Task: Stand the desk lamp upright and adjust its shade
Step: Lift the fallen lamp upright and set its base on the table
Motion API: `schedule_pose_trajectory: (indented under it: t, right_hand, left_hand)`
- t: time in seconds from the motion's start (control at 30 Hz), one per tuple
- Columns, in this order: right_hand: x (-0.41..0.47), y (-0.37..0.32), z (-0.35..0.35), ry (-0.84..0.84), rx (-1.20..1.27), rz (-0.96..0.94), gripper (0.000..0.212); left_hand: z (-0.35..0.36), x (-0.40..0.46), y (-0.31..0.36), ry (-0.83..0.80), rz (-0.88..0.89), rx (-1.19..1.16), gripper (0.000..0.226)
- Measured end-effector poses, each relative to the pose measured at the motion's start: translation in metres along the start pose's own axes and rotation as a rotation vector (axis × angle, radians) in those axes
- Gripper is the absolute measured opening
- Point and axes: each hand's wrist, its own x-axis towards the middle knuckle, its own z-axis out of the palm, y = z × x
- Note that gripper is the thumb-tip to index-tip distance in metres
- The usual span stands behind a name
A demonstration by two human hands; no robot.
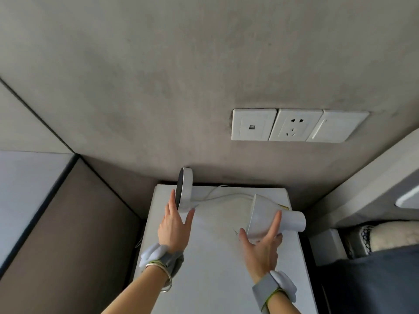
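Note:
A white desk lamp lies on its side across the back of a white table [210, 264]. Its round base [185, 189] stands on edge at the left, dark underside facing left. A thin curved arm [229, 196] runs from the base to the white cone shade [263, 214] at the right, whose wide mouth faces left and down. My left hand [174, 225] touches the base's lower edge, fingers spread around it. My right hand [263, 243] cups the shade from below, with fingers and thumb against its rim.
A grey wall rises directly behind the table, with a socket panel [294, 125] of three white plates. A padded brown panel [68, 234] stands left of the table. Dark bedding and a pillow [385, 241] lie to the right.

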Motion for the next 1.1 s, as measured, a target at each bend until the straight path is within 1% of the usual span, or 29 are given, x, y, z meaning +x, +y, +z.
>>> schedule_pose_trajectory:
  t: [0.17,0.23,0.43,0.53,0.73,0.8,0.93,1.03,1.1]
  right_hand:
    - [0.003,0.011,0.008,0.037,0.116,-0.065,0.104]
    - [0.003,0.015,0.010,0.048,0.138,-0.090,0.105]
    - [0.000,0.032,0.015,0.057,0.185,-0.173,0.107]
    - [-0.004,0.037,0.017,0.068,0.223,-0.200,0.107]
    - [-0.006,0.034,0.015,0.053,0.250,-0.239,0.105]
    - [-0.008,0.033,0.014,0.047,0.258,-0.237,0.104]
    - [-0.014,0.030,0.009,0.081,0.249,-0.257,0.105]
    - [-0.017,0.026,0.000,0.119,0.222,-0.310,0.105]
    - [-0.018,0.021,-0.005,0.144,0.191,-0.357,0.104]
  left_hand:
    - [0.019,0.006,-0.009,0.135,0.098,-0.048,0.060]
    - [0.026,0.006,-0.013,0.208,0.112,-0.085,0.055]
    - [0.047,0.001,-0.029,0.333,0.116,-0.207,0.052]
    - [0.050,-0.005,-0.032,0.353,0.121,-0.291,0.050]
    - [0.048,-0.005,-0.029,0.380,0.016,-0.462,0.044]
    - [0.046,-0.006,-0.030,0.384,0.005,-0.495,0.043]
    - [0.043,-0.011,-0.029,0.354,-0.007,-0.553,0.040]
    - [0.042,-0.012,-0.028,0.328,-0.055,-0.630,0.035]
    - [0.041,-0.013,-0.027,0.340,-0.086,-0.696,0.032]
